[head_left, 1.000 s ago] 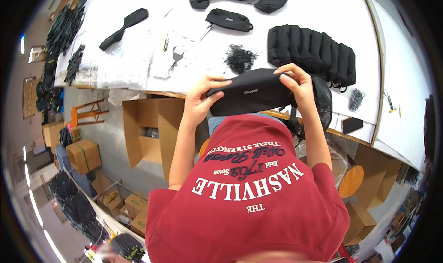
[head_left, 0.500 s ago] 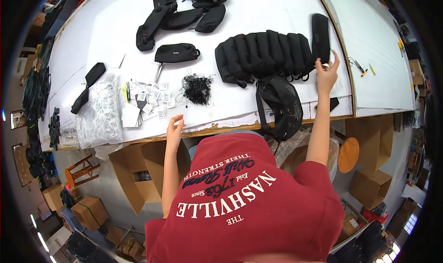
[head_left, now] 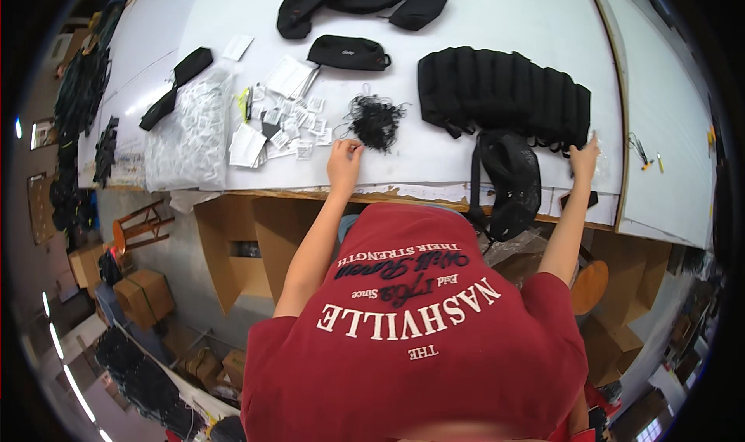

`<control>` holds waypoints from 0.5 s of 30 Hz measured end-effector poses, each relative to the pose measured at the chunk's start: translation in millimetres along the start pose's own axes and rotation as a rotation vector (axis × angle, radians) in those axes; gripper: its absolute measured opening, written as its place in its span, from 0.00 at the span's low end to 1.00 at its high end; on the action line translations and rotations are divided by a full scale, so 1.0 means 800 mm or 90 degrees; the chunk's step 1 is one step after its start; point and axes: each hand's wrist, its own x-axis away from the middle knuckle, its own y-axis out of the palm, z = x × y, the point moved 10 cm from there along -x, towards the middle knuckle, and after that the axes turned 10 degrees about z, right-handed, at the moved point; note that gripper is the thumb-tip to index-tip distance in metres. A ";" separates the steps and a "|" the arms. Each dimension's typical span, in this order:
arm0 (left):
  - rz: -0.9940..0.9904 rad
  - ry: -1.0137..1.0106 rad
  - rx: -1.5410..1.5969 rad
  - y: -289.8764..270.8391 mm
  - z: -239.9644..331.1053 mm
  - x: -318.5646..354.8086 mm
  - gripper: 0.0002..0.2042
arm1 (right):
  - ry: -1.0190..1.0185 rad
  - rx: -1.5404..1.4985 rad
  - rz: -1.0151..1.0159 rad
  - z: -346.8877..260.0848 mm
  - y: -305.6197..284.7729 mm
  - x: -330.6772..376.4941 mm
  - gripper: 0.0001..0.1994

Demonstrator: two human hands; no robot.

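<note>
A row of black zip pouches (head_left: 504, 89) stands packed side by side on the white table. My right hand (head_left: 584, 162) is at the near corner of the row's right-hand pouch, thumb and fingers around its end. My left hand (head_left: 344, 165) is closed, fingertips pinched together, beside a tangled pile of thin black strings (head_left: 375, 122). Whatever those fingertips hold, if anything, is too small to make out. Left of them lie scattered white paper tags (head_left: 291, 120). A single black pouch (head_left: 348, 52) rests beyond the strings.
More black pouches (head_left: 365, 0) lie at the far side. A clear plastic bag full of white tags (head_left: 188, 135) sits on the left, beside two dark pouches. A black patterned bag (head_left: 508, 182) hangs over the near edge. Small tools (head_left: 646, 161) lie on the right-hand table.
The pouch at the far right has joined the row's right end, with my right hand at it. My left hand has moved up to the strings and closed. The view has shifted.
</note>
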 end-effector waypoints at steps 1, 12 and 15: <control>-0.017 -0.033 0.000 0.000 -0.009 0.001 0.05 | -0.010 -0.007 -0.011 -0.028 -0.017 0.007 0.39; -0.359 -0.182 0.340 -0.036 0.106 0.036 0.05 | 0.044 -0.674 -1.007 -0.411 -0.044 0.388 0.22; -0.458 -0.162 0.233 -0.043 0.122 0.057 0.05 | 0.093 -0.727 -0.986 -0.439 -0.022 0.408 0.20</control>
